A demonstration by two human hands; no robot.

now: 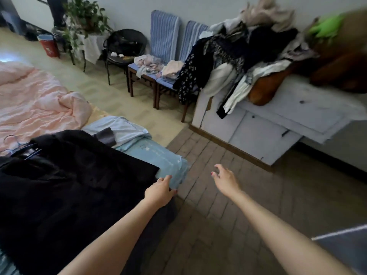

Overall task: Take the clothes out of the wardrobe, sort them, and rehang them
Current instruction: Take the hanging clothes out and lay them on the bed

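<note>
Large black garment (65, 185) lies spread flat on the bed, a pale blue hanger (14, 144) at its collar. Left hand (159, 192) rests at the garment's lower corner by the light blue folded bedding (158, 157); fingers curl at the edge, apparently on the fabric, but blur prevents confirming. Right hand (225, 180) hangs over the brick-pattern floor (228, 225), fingers loose, holding nothing. Mixed clothes heap (244, 56) sits on the white cabinet (278, 124).
</note>
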